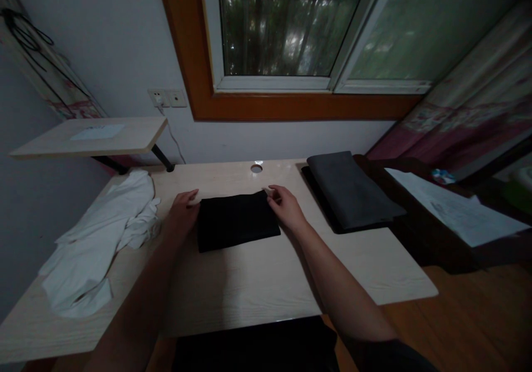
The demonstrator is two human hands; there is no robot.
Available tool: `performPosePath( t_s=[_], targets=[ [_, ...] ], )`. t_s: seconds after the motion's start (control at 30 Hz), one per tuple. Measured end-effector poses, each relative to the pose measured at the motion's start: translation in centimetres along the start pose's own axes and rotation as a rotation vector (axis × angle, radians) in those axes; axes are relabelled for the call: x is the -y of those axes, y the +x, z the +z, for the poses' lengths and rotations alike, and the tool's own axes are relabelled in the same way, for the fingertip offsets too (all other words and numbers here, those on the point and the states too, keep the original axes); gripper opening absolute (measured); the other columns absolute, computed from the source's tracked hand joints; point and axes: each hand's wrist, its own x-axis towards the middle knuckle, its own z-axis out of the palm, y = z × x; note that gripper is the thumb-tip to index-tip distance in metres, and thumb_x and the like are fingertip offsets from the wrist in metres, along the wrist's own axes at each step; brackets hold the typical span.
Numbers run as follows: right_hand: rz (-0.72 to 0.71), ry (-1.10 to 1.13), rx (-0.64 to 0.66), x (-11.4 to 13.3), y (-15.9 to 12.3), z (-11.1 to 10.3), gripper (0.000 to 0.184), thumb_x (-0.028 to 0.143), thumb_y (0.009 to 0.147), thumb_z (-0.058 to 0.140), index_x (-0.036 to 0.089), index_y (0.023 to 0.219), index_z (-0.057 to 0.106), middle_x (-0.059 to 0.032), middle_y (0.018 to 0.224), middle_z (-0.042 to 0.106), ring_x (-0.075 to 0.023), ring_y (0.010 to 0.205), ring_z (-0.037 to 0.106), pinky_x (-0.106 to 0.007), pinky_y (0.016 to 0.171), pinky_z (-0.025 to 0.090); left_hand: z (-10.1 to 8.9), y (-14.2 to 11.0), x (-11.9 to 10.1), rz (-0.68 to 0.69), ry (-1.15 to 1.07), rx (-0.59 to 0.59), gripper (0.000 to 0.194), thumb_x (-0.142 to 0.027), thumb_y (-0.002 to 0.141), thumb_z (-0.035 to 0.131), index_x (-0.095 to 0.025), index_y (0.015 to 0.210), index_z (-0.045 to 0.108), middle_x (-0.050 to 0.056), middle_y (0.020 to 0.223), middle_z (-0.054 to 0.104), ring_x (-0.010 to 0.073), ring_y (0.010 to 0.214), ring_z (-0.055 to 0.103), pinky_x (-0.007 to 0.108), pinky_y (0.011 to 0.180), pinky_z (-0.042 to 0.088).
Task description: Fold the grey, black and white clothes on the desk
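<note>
A black folded cloth [239, 222] lies flat on the pale wooden desk in front of me, its edges fairly straight. My left hand [183, 212] is beside its left edge, thumb near the fabric and fingers apart. At the upper right corner of the cloth, my right hand [287, 208] rests with its fingers loosely curved and apart, the fingertips touching or very close to the edge. Neither hand visibly grips the fabric.
A crumpled white garment [103, 239] lies on the desk's left side, by a raised shelf [91, 136]. Dark grey folded fabric [353, 189] lies at the right. Behind the desk [257, 283] are a wall socket [166, 98] and a window. Beyond its right edge lies a white sheet [453, 205].
</note>
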Motion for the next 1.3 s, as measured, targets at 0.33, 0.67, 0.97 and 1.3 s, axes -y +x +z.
performPosePath(
  t_s=[0.33,0.67,0.97,1.3],
  targets=[
    [-0.428,-0.193,0.304,5.5,-2.0,2.5,0.037,0.029,0.104,0.048,0.024,0.136,0.065,-0.0091,0.144,0.063,-0.0240,0.136,0.055,-0.045,0.121,0.037,3.4,-4.2,-7.6,0.507,0.330,0.303,0.045,-0.034,0.103,0.044,-0.019,0.143,0.058,0.011,0.155,0.053,0.0320,0.151,0.037,0.058,0.125,0.026],
    [-0.366,-0.478,0.377,2.6,-1.1,3.8,0.056,0.045,0.105,0.050,0.026,0.156,0.044,-0.0086,0.166,0.035,-0.0301,0.154,0.030,-0.056,0.125,0.024,4.8,-4.9,-5.6,0.338,0.433,0.262,0.054,-0.038,0.102,0.043,-0.022,0.153,0.048,0.012,0.162,0.043,0.0353,0.153,0.032,0.060,0.125,0.023],
    [-0.121,-0.471,0.201,-1.6,0.5,2.1,0.046,0.041,0.105,0.047,0.025,0.148,0.055,-0.0092,0.159,0.048,-0.0307,0.152,0.034,-0.057,0.124,0.023,3.5,-3.4,-2.7,0.169,0.413,0.197,0.051,-0.039,0.102,0.039,-0.020,0.148,0.051,0.016,0.159,0.046,0.0349,0.151,0.035,0.058,0.121,0.029],
    [-0.016,-0.309,-0.021,-1.8,0.6,0.6,0.031,0.041,0.099,0.053,0.023,0.081,0.071,-0.0088,0.089,0.070,-0.0260,0.094,0.060,-0.041,0.096,0.043,1.7,-0.8,0.8,-0.015,0.246,0.027,0.045,-0.039,0.096,0.051,-0.017,0.133,0.061,0.016,0.120,0.069,0.0315,0.119,0.062,0.052,0.113,0.041]
  ],
)
